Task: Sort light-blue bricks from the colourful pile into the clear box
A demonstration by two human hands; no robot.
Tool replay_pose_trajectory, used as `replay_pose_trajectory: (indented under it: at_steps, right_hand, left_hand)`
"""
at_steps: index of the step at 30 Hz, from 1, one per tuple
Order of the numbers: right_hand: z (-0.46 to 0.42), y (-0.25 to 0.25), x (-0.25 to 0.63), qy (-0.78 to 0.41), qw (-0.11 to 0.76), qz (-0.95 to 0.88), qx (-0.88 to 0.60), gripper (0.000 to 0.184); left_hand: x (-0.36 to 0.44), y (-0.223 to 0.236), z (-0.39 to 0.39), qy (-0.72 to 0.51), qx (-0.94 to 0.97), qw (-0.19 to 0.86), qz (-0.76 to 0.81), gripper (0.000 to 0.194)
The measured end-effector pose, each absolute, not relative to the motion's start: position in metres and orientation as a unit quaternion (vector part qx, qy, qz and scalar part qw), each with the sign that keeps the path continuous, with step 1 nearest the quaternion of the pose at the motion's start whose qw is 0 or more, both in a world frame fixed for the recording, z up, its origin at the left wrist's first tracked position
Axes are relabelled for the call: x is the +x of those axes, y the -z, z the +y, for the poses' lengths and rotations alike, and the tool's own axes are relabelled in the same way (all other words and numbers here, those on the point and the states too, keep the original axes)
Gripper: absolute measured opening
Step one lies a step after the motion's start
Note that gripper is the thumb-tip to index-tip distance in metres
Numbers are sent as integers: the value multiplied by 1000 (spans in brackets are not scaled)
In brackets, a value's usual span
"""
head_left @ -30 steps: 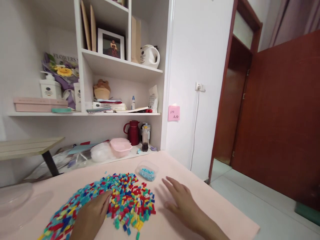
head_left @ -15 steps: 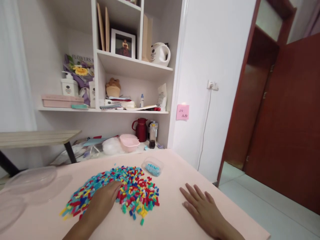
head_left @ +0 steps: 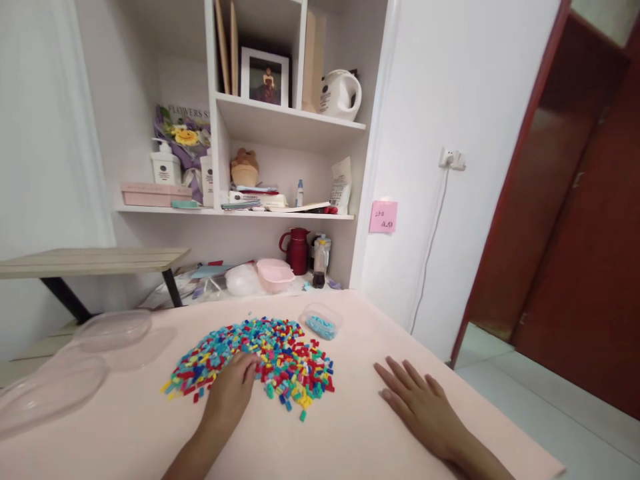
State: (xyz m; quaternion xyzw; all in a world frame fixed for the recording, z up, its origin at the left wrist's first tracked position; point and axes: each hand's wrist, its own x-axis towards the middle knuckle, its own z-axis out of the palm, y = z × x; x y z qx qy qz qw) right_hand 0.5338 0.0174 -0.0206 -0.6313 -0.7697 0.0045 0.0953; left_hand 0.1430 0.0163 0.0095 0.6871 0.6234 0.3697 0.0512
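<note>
A broad pile of small coloured plastic building bricks (head_left: 300,363) lies on the pink tabletop (head_left: 310,450), in blue, red, yellow and green. At the pile's near edge is my left hand (head_left: 231,390), its fingers curled in and thumb and forefinger close together. Whatever may be between those fingertips is hidden or too small to name. Palm down, my right hand (head_left: 423,410) rests flat on the tabletop to the right, fingers spread and holding nothing. Behind the pile stands a small clear plastic container (head_left: 334,320) with light blue bricks inside.
Two clear plastic containers (head_left: 117,325) are at the table's left side. Beyond the far edge stand a pink bowl (head_left: 276,275), a dark red jug (head_left: 298,252) and a bottle of dark liquid (head_left: 319,267). A wooden bench-like top (head_left: 95,260) is at left.
The camera has turned slightly left, so the scene sits further right. My left hand has shifted slightly at the pile, fingers still curled. My right hand still lies flat.
</note>
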Motion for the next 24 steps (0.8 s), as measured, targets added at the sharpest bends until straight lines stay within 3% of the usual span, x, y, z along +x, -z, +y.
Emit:
replay_pose_trajectory:
  at_steps: [6,9,12,15,24]
  right_hand:
    - [20,2,518,47,51,-759,-647,49]
    - [21,-30,475,95,114,-776,-613,50]
    - [25,-60,415,-36,201,-832,-516,38]
    - [38,-73,363,-153,234,-855,-438,22]
    - [58,-37,333,-179,265,-831,-455,20]
  left_hand:
    - [151,-4,5,-318,724,18,612,31]
    - [153,-4,4,-290,735,7,613,31]
    - [152,-4,5,-266,742,-1,615,32]
    - [152,-6,4,-250,748,-4,615,33]
    - [152,-9,3,-249,754,10,607,38]
